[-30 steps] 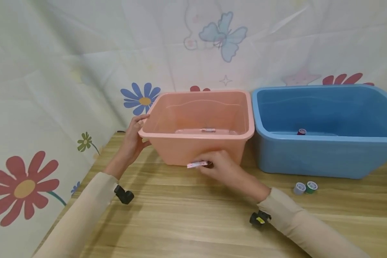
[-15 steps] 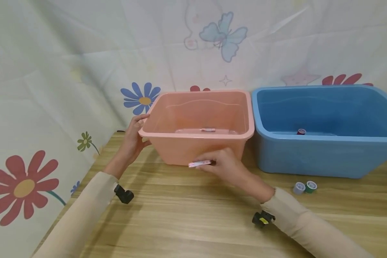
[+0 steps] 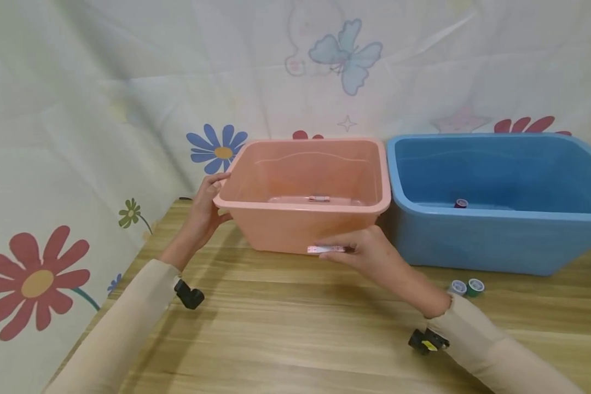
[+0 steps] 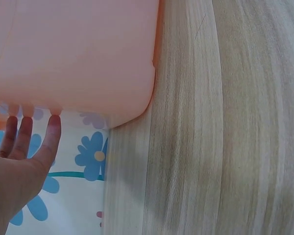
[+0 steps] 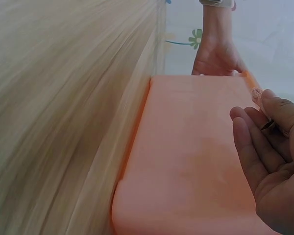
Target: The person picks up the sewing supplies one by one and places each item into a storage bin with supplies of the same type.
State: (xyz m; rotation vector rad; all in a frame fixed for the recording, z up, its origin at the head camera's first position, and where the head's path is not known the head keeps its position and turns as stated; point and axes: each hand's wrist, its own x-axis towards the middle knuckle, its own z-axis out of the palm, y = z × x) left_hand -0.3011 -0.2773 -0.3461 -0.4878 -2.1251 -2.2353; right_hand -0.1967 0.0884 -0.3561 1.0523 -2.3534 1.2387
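A salmon-pink plastic bin [image 3: 300,230] stands on the wooden table. My left hand [image 3: 203,213] is at its left end. In the left wrist view, the straight fingers [image 4: 48,144] rest their tips against the outer wall. My right hand [image 3: 369,254], before the bin's front wall, pinches a slim white stick with a pink pattern [image 3: 322,249] between thumb and fingers. In the right wrist view, the stick's patterned end [image 5: 257,95] pokes out past the thumb, and most of it is hidden. A similar patterned stick [image 3: 319,199] lies inside on the bin's floor.
A larger blue bin [image 3: 497,241] stands close on the right, with a small dark-red roll [image 3: 461,203] inside. A pale roll [image 3: 457,287] and a green roll [image 3: 475,287] sit on the table before it. A flower-printed curtain [image 3: 128,109] hangs behind.
My right hand has moved to the right along the pink bin's front, carrying the stick, which has turned from slightly slanted to level. The left hand stays at the bin's left end.
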